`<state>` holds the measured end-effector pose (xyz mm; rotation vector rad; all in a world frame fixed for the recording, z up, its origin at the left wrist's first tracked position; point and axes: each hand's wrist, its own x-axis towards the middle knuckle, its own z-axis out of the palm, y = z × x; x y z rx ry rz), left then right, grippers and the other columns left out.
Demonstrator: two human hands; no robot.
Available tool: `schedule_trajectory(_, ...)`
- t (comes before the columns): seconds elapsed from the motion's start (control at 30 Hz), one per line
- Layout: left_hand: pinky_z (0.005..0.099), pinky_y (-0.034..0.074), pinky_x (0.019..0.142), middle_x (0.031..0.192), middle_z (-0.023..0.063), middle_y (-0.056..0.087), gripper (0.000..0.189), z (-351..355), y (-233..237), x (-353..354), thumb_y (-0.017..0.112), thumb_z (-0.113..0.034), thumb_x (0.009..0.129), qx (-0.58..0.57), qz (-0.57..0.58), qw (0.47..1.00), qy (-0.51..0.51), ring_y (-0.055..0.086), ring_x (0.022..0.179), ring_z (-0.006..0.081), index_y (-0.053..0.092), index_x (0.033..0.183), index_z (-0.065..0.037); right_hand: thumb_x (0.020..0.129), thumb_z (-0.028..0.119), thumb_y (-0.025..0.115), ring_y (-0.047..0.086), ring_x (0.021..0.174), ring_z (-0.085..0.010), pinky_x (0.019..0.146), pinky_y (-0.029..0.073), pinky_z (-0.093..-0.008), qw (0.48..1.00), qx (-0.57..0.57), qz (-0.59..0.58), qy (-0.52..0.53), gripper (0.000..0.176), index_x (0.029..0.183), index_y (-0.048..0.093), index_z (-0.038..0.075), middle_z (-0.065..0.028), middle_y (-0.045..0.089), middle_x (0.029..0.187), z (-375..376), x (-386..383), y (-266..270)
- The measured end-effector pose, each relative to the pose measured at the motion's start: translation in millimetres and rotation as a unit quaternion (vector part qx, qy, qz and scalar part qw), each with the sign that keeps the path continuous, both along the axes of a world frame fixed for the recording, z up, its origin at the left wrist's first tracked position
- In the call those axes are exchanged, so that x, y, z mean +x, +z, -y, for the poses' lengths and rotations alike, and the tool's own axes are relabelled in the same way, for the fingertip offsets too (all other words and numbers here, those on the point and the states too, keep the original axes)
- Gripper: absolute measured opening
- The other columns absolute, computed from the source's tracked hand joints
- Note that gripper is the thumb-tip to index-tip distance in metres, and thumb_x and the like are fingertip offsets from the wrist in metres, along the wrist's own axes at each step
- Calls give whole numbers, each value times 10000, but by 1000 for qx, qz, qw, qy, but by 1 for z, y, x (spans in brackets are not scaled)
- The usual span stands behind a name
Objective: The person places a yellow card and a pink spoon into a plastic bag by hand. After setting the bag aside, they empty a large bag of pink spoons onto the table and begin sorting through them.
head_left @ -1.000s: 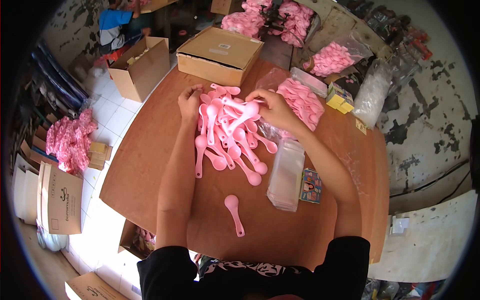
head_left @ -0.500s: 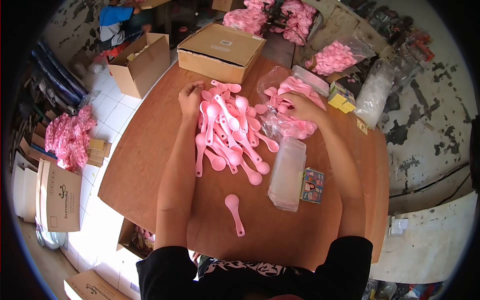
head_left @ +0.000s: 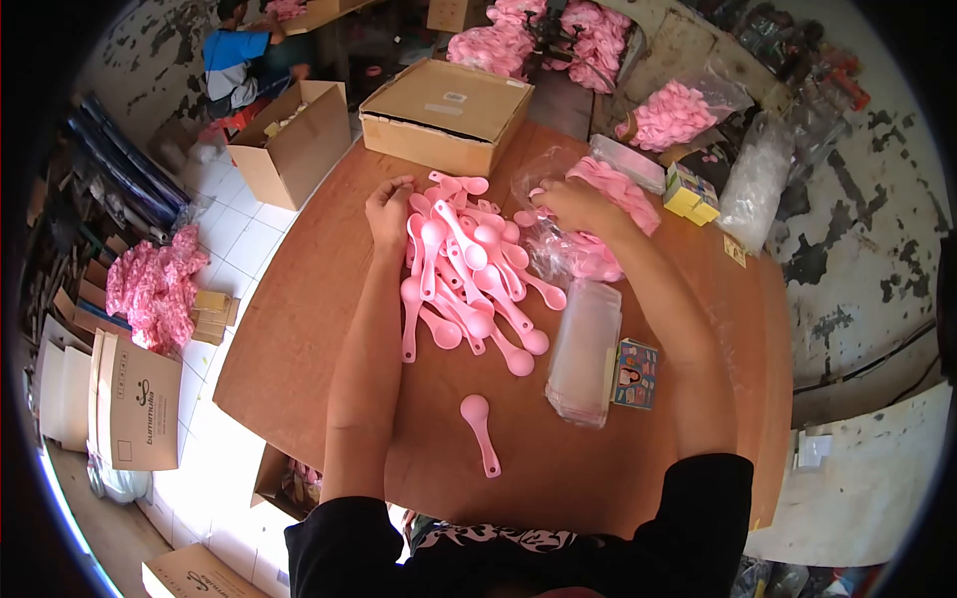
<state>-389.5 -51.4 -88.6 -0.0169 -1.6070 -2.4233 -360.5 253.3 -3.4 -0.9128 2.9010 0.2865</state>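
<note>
A loose heap of pink plastic scoop spoons point(head_left: 469, 269) lies on the brown table. My left hand point(head_left: 389, 209) is at the heap's upper left edge, fingers curled in; whether anything is in them is hidden. On the heap's other side, my right hand point(head_left: 578, 205) reaches over a clear plastic bag point(head_left: 548, 244) of pink spoons. Its fingers are closed, with a bit of pink spoon at the fingertips. Nearer me, a single pink spoon point(head_left: 479, 431) lies apart, bowl pointing away. A stack of clear plastic sleeves point(head_left: 586, 349) rests right of the heap, beside a small printed box point(head_left: 635, 374).
A cardboard box point(head_left: 444, 118) stands at the table's far edge. Small yellow boxes point(head_left: 691, 194) and a roll of clear plastic point(head_left: 760, 189) sit at the right. An open carton point(head_left: 299, 149) is on the floor, near a person in blue point(head_left: 234, 60).
My right hand has moved left across the bagged spoons toward the heap, its fingers drawing closed. My left hand stays by the heap's edge. The whole view has shifted slightly.
</note>
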Motion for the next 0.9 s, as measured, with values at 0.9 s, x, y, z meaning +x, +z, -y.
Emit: schedule_trajectory(0.9, 248, 478, 713, 883, 86, 680, 175, 0, -10, -9, 558, -32, 859, -7, -9, 1000, 3, 609, 771, 136, 672, 972, 37, 877, 78, 575, 602, 1014, -222, 877, 477, -341, 938, -331, -57, -81, 251, 1116, 551, 5, -119, 591, 1068, -57, 98, 41)
